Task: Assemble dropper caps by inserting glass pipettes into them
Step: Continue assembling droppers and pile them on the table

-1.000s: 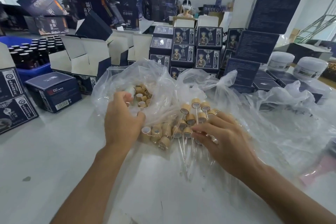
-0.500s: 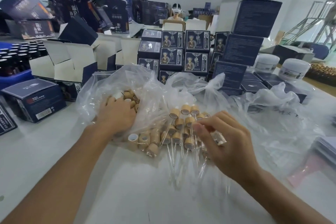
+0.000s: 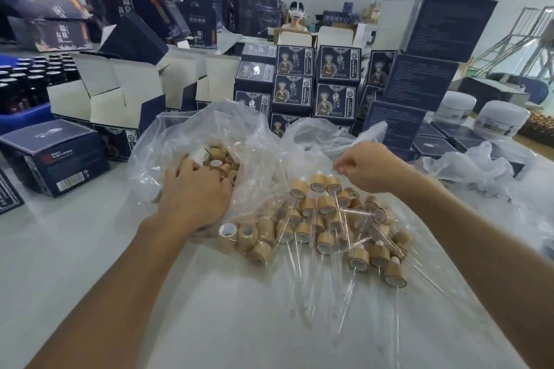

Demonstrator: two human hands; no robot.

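Head camera: a worker digs for the next bamboo-look cap in a clear plastic bag (image 3: 192,141) on a white table (image 3: 75,249). The left hand (image 3: 195,195) lies knuckles-up, fingers curled down into loose caps (image 3: 220,159) at 11 o'clock of the assembled droppers (image 3: 329,228); what it grasps cannot be told. The right hand (image 3: 368,166), at 1 o'clock, is closed, seemingly pinching a thin glass pipette or bag film. Best practice, judging here: single out one cap, then seat the pipette straight.
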